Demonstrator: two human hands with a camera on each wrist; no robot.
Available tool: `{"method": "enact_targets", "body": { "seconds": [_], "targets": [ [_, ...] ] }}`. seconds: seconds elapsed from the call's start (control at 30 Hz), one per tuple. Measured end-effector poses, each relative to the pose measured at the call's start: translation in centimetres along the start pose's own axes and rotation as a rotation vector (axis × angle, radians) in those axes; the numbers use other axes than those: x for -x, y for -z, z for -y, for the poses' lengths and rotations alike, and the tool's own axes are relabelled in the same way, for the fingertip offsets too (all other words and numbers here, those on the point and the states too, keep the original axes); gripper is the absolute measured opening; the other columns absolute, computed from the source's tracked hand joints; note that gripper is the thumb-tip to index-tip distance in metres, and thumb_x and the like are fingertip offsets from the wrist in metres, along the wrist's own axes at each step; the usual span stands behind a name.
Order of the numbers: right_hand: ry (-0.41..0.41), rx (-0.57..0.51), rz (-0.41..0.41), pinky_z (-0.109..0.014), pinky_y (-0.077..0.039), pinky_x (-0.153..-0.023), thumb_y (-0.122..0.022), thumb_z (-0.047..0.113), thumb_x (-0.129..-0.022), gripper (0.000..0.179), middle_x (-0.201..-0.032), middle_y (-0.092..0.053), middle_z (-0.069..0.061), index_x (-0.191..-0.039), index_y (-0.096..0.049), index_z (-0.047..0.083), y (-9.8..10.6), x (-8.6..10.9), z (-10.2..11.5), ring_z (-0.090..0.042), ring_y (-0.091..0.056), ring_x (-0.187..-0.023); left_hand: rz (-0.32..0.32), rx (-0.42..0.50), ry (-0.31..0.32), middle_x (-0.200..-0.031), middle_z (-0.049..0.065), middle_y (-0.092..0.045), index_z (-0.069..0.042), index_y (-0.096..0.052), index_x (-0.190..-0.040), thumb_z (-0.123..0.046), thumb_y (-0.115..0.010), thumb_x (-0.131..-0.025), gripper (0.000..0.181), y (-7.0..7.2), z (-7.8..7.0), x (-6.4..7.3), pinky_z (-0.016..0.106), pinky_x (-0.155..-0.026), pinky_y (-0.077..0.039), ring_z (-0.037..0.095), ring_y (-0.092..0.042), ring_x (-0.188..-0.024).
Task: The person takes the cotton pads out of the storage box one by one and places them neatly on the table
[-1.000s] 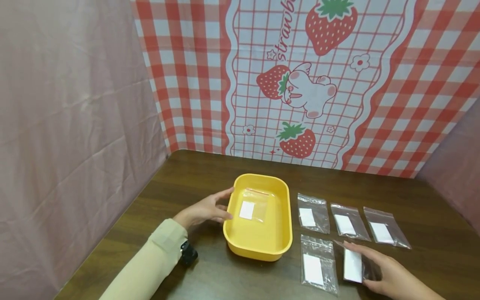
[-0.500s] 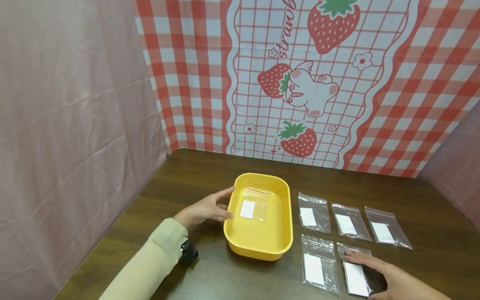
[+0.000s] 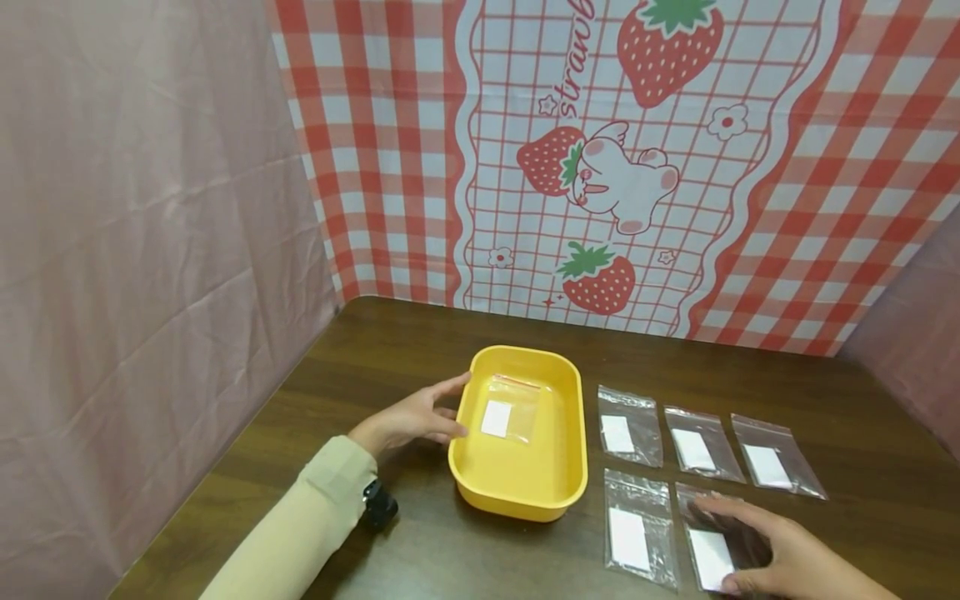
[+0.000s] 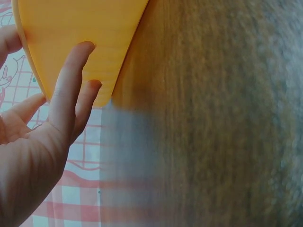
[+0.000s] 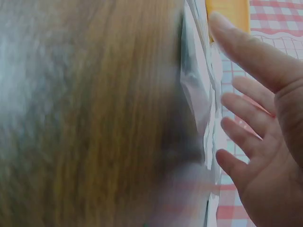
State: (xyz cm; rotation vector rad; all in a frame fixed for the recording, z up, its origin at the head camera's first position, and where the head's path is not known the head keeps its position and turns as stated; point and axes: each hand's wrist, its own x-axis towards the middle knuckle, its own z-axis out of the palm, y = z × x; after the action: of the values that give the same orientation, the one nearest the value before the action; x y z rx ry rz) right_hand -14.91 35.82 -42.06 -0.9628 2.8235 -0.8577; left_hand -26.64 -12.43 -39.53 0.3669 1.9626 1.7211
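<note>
My left hand [image 3: 416,418] holds the left rim of a yellow plastic tray [image 3: 516,504]. In the left wrist view, two digits reach the tray's rim and the other fingers lie along its outer wall. Inside the tray lies a clear zip bag [image 3: 521,408] with a white card in it. At lower right, my right hand [image 3: 787,546] is spread over another zip bag [image 3: 710,560] on the table, covering part of it. The right wrist view shows its fingers extended and apart, and the clear film [image 5: 194,80] of a bag close by.
More clear zip bags with white cards lie right of the tray: one [image 3: 639,530] in the near row and several [image 3: 628,427] in the back row. A strawberry-print cloth [image 3: 592,167] hangs behind the dark wooden table [image 3: 405,329].
My right hand has lowered the zip bag flat onto the table at the right end of the near row. Its fingers are now loose over it. The left hand stays at the tray.
</note>
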Motion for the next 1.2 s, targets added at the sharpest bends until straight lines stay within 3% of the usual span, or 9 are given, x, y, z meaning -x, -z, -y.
{"method": "enact_targets", "body": {
  "seconds": [0.17, 0.33, 0.47, 0.57, 0.63, 0.8, 0.93, 1.2],
  "targets": [
    [-0.094, 0.056, -0.172, -0.015, -0.045, -0.073, -0.082, 0.027, -0.067, 0.068, -0.125, -0.050, 0.019, -0.128, -0.055, 0.013, -0.3, -0.6, 0.8, 0.012, -0.039, -0.109, -0.017, -0.010, 0.017, -0.148, 0.014, -0.024, -0.020, -0.023, -0.149, 0.001, -0.070, -0.081, 0.086, 0.0, 0.0, -0.1, 0.036, -0.078, -0.054, 0.030, -0.055, -0.110],
    [-0.169, 0.058, -0.329, -0.007, -0.041, -0.077, -0.083, 0.023, -0.067, 0.064, -0.120, -0.057, 0.010, -0.124, -0.057, 0.010, -0.7, -1.7, 1.9, 0.009, -0.045, -0.104, -0.016, -0.010, 0.017, -0.148, 0.014, -0.024, -0.021, -0.023, -0.149, 0.002, -0.069, -0.081, 0.085, 0.0, 0.0, -0.1, 0.036, -0.077, -0.055, 0.029, -0.055, -0.109],
    [-0.222, -0.019, -0.411, -0.007, -0.045, -0.074, -0.082, 0.017, -0.070, 0.062, -0.118, -0.060, -0.007, -0.124, -0.055, 0.002, -0.8, -2.8, 2.7, 0.009, -0.051, -0.097, 0.001, 0.018, -0.006, -0.148, 0.016, -0.023, -0.018, -0.021, -0.150, 0.005, -0.068, -0.081, 0.086, 0.0, 0.1, -0.1, 0.037, -0.077, -0.054, 0.033, -0.054, -0.110],
    [-0.246, -0.073, -0.441, -0.010, -0.048, -0.073, -0.079, 0.015, -0.075, 0.061, -0.116, -0.058, -0.022, -0.126, -0.051, -0.003, -0.6, -3.5, 3.2, 0.008, -0.052, -0.095, 0.013, 0.037, -0.019, -0.148, 0.017, -0.022, -0.016, -0.020, -0.150, 0.006, -0.067, -0.081, 0.087, 0.0, 0.1, -0.1, 0.038, -0.078, -0.054, 0.035, -0.053, -0.111],
    [-0.281, -0.114, -0.442, -0.011, -0.049, -0.072, -0.076, 0.018, -0.078, 0.061, -0.118, -0.056, -0.025, -0.128, -0.049, -0.002, -0.5, -3.9, 3.5, 0.009, -0.052, -0.096, 0.016, 0.043, -0.020, -0.148, 0.017, -0.022, -0.017, -0.020, -0.150, 0.006, -0.067, -0.081, 0.087, 0.0, 0.2, -0.1, 0.038, -0.079, -0.054, 0.036, -0.053, -0.111],
    [-0.354, -0.207, -0.461, -0.012, -0.049, -0.071, -0.073, 0.019, -0.081, 0.059, -0.117, -0.060, -0.013, -0.130, -0.047, -0.001, -0.5, -4.8, 3.9, 0.002, -0.058, -0.093, 0.018, 0.045, -0.016, -0.148, 0.017, -0.022, -0.016, -0.020, -0.150, 0.006, -0.067, -0.080, 0.087, 0.0, 0.3, -0.2, 0.038, -0.078, -0.054, 0.035, -0.054, -0.110],
    [-0.357, -0.250, -0.494, -0.012, -0.049, -0.072, -0.073, 0.016, -0.081, 0.058, -0.113, -0.063, -0.004, -0.129, -0.047, -0.004, -0.8, -5.8, 4.1, 0.000, -0.060, -0.092, 0.006, 0.027, -0.007, -0.147, 0.016, -0.023, -0.017, -0.021, -0.150, 0.004, -0.069, -0.080, 0.087, 0.1, 0.3, -0.3, 0.038, -0.078, -0.054, 0.032, -0.055, -0.108],
    [-0.339, -0.299, -0.526, -0.013, -0.050, -0.073, -0.073, 0.015, -0.081, 0.056, -0.110, -0.063, -0.006, -0.128, -0.049, -0.005, -1.4, -7.7, 4.7, 0.000, -0.059, -0.092, -0.010, 0.005, -0.001, -0.147, 0.016, -0.023, -0.018, -0.022, -0.149, 0.003, -0.070, -0.080, 0.087, 0.1, 0.2, -0.2, 0.037, -0.078, -0.054, 0.030, -0.054, -0.110]
  ]
}}
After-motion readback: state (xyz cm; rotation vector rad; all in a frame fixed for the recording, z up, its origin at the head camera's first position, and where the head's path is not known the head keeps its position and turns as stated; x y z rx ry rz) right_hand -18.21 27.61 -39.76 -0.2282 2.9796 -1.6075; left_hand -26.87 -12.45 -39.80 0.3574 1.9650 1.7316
